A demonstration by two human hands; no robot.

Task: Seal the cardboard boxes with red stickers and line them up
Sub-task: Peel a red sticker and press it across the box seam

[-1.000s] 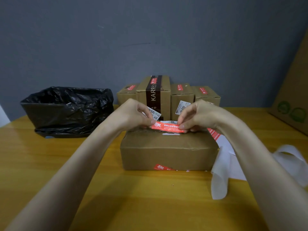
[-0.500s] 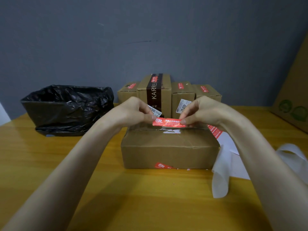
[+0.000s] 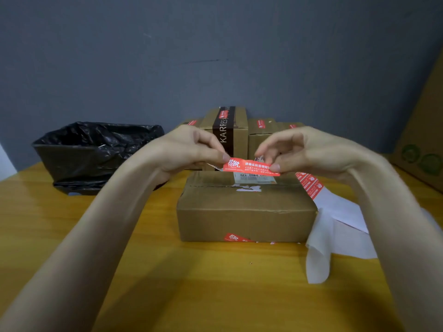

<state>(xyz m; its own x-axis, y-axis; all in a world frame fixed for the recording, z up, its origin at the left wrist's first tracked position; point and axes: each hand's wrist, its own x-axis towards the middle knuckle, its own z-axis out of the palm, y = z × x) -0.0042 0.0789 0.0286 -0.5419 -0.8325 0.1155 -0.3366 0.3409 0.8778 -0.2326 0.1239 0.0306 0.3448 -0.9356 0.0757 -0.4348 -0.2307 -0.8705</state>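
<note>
A red sticker (image 3: 249, 167) with white print is stretched flat between my two hands. My left hand (image 3: 189, 149) pinches its left end and my right hand (image 3: 302, 149) pinches its right end. The sticker hovers above the far top edge of a flat brown cardboard box (image 3: 244, 212) lying in the middle of the table. That box has a white label on its top and another red sticker (image 3: 233, 237) low on its front face. Behind it stands a row of smaller cardboard boxes (image 3: 236, 130), each with a red sticker on top.
A bin lined with a black bag (image 3: 93, 152) sits at the back left. White backing paper (image 3: 335, 236) with a strip of red stickers (image 3: 309, 184) lies right of the box. A large cardboard sheet (image 3: 424, 140) leans at the far right. The table (image 3: 203, 283) is yellow wood.
Both hands have lifted the sticker a little off the box top and pulled it straighter. The box's white label now shows under it.
</note>
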